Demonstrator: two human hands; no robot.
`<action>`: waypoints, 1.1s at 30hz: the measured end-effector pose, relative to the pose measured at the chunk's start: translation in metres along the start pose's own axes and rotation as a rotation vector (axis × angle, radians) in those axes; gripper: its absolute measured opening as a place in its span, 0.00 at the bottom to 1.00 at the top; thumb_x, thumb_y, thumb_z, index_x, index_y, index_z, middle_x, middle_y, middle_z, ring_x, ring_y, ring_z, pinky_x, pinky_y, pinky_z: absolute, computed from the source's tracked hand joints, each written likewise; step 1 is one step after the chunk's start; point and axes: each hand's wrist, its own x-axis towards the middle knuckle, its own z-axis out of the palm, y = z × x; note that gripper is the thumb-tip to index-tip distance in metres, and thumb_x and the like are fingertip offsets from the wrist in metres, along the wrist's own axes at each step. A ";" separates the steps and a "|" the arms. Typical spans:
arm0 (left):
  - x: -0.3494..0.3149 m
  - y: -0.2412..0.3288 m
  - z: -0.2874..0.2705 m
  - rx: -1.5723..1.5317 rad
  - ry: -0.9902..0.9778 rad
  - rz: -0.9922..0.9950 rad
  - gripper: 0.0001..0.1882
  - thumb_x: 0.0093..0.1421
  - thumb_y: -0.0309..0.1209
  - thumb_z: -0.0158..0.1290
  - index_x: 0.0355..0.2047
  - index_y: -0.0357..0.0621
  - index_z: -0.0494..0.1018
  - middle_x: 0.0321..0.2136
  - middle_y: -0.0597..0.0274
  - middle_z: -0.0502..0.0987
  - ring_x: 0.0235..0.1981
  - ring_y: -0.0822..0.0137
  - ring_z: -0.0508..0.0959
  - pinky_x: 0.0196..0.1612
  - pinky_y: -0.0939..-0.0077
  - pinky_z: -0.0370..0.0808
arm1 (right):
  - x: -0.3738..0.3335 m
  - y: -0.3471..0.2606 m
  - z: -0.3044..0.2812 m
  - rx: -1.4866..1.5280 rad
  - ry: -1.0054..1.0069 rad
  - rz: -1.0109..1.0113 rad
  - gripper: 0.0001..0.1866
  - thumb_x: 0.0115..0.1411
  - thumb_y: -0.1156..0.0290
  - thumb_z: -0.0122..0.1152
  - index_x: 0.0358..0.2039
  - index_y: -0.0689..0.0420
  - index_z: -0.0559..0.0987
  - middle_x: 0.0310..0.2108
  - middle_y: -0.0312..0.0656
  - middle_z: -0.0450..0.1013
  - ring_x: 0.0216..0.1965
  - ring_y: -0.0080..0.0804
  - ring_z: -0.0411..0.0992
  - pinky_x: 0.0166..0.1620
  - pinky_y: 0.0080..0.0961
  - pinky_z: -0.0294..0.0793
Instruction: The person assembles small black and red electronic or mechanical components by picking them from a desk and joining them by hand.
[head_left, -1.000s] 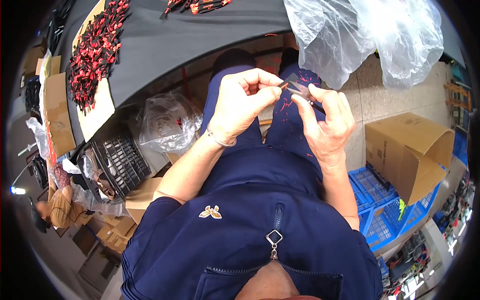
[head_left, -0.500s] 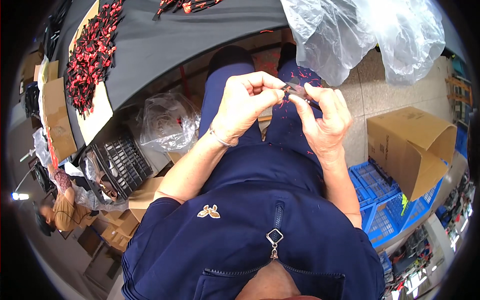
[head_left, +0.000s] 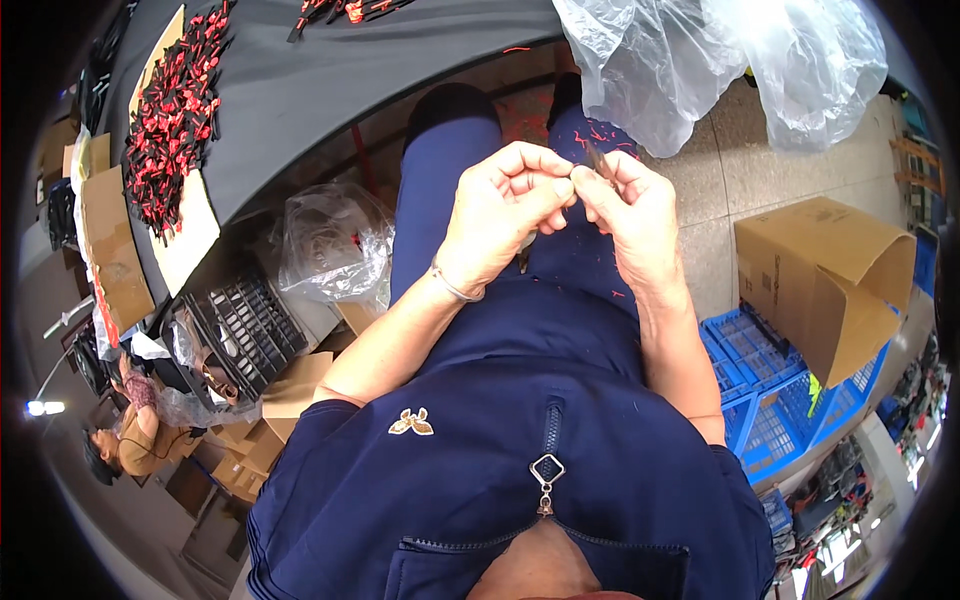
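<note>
Above my lap, my left hand [head_left: 507, 208] is closed in a pinch, thumb against forefinger. What it pinches is too small and covered to make out. My right hand [head_left: 638, 212] meets it at the fingertips, closed round a small dark pointed tool that looks like thread snips [head_left: 597, 160]. The tips of the snips point up and away from me, while the rest is hidden in the fingers. Red thread scraps [head_left: 603, 134] lie scattered on my dark blue trousers [head_left: 448, 165] below.
A black-covered table [head_left: 330, 85] holds a heap of small black-and-red pieces [head_left: 172, 130] on cardboard. Clear plastic bags [head_left: 640, 75] hang at its right edge. A cardboard box [head_left: 815, 275] sits on blue crates [head_left: 760, 390]; a black crate [head_left: 245, 325] stands left. Another person [head_left: 145, 435] is far left.
Both hands have drawn closer together, my right hand moving left. The snips' blade, which lay between the hands, now points up and away.
</note>
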 end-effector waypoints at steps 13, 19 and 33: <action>0.009 0.004 -0.002 0.381 0.192 0.089 0.08 0.61 0.28 0.54 0.35 0.34 0.76 0.26 0.61 0.80 0.21 0.79 0.75 0.27 0.86 0.73 | 0.002 0.021 0.008 0.320 -0.030 -0.239 0.09 0.61 0.69 0.60 0.26 0.59 0.75 0.17 0.29 0.67 0.17 0.11 0.59 0.23 0.13 0.58; 0.011 0.005 -0.019 0.077 0.147 0.009 0.08 0.61 0.28 0.51 0.34 0.36 0.76 0.25 0.60 0.80 0.19 0.78 0.75 0.25 0.85 0.74 | -0.013 0.000 -0.013 -0.405 -0.078 -0.206 0.10 0.52 0.75 0.70 0.29 0.61 0.75 0.21 0.32 0.70 0.24 0.17 0.68 0.28 0.18 0.67; 0.005 0.011 -0.008 0.031 0.090 -0.007 0.11 0.60 0.27 0.53 0.41 0.34 0.76 0.25 0.60 0.80 0.19 0.79 0.73 0.24 0.87 0.71 | 0.006 0.004 -0.004 -0.819 0.302 -0.684 0.11 0.48 0.71 0.71 0.30 0.58 0.78 0.24 0.39 0.75 0.25 0.31 0.73 0.29 0.26 0.72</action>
